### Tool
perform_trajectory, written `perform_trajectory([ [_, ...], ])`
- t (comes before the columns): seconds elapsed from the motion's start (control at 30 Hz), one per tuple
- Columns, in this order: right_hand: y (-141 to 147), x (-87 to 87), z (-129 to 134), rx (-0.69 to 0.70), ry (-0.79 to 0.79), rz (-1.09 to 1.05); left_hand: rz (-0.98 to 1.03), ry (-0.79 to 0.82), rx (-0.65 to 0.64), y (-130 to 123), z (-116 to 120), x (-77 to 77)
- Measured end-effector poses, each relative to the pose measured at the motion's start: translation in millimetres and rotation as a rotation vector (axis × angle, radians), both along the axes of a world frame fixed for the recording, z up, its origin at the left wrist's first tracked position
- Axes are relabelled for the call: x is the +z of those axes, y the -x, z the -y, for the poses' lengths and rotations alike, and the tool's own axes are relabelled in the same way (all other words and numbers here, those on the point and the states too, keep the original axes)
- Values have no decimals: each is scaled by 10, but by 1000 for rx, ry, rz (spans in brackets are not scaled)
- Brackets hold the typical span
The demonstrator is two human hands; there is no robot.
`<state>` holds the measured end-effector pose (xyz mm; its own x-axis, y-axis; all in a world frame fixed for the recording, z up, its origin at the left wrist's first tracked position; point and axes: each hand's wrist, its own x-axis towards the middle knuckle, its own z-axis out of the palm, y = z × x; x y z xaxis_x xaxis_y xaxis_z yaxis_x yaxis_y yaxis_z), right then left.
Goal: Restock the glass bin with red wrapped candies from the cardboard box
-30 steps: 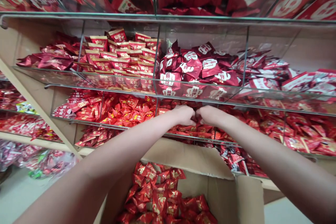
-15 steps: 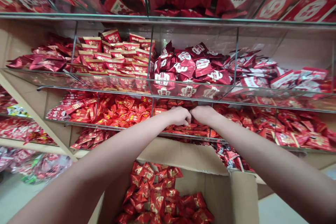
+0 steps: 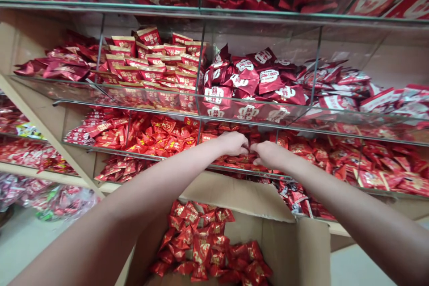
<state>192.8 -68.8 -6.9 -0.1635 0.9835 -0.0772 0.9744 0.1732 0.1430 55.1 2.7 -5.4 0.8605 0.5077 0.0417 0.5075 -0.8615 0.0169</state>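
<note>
Both my hands reach into a lower shelf compartment of small red wrapped packets (image 3: 233,161). My left hand (image 3: 235,144) has its fingers curled downward over the packets; what they grip, if anything, is hidden. Just to its right, my right hand (image 3: 271,155) bends inward with curled fingers and the thumb low, near the same packets. Its grip is also hard to make out. The fingertips of the two hands nearly meet. Below my forearms stands an open cardboard box (image 3: 279,246) with several shiny red twisted packets (image 3: 201,250) inside.
A glass shelf edge (image 3: 234,118) runs just above my hands. Glass dividers (image 3: 200,132) separate the compartments. Over it lie gold-edged red packets (image 3: 150,71) and dark red ones (image 3: 248,80). A raised box flap (image 3: 237,194) leans against the lower shelves.
The view has tilted down slightly and turned left. My right hand has drawn a little back toward me, and its thumb now shows. My left hand stays over the same compartment.
</note>
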Motion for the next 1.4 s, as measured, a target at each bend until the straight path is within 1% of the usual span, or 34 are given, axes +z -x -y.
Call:
perform_trajectory([
  [0.1, 3, -105, 7, -13, -54, 0, -18, -15, -46, 48, 34, 20],
  [0.2, 8, -153, 6, -13, -81, -7, -39, -50, -46, 89, 57, 21],
  [0.5, -8, -110, 56, -21, -71, 6, -61, -76, -43, 143, 28, 21],
  [0.77, 18, -186, 75, -12, -112, 11, -47, -83, -91, 140, 24, -53],
  [0.87, 6, -160, 86, -10, -131, -5, -34, -89, -100, 127, 44, -32],
  [0.93, -7, -139, 177, -27, -161, -12, -7, -104, -100, 184, 107, 20],
  [0.97, -6, -143, 265, -44, -194, -28, 21, -122, -99, 246, 160, 48],
  [1.03, 28, -207, 532, -41, -261, -136, 112, -168, -97, 441, 304, 78],
  [1.07, 65, -271, 700, -8, -268, -238, 186, -195, -101, 570, 391, 68],
  [1.1, 114, -353, 879, 53, -243, -362, 249, -204, -102, 712, 484, 35],
  [1.17, 224, -546, 1204, 189, -97, -589, 318, -171, -90, 1003, 672, -95],
  [1.2, 273, -637, 1318, 229, -36, -649, 331, -153, -93, 1134, 762, -185],
  [1.23, 308, -711, 1383, 252, -7, -683, 322, -129, -92, 1246, 843, -280],
  [1.27, 326, -759, 1390, 256, -19, -689, 303, -104, -100, 1332, 913, -372],
  [1.3, 326, -777, 1337, 249, -78, -678, 288, -89, -111, 1387, 967, -451],
  [1.37, 290, -726, 1075, 203, -289, -622, 264, -81, -130, 1403, 1010, -547],
  [1.4, 266, -667, 891, 170, -406, -579, 270, -94, -132, 1365, 992, -556],
])
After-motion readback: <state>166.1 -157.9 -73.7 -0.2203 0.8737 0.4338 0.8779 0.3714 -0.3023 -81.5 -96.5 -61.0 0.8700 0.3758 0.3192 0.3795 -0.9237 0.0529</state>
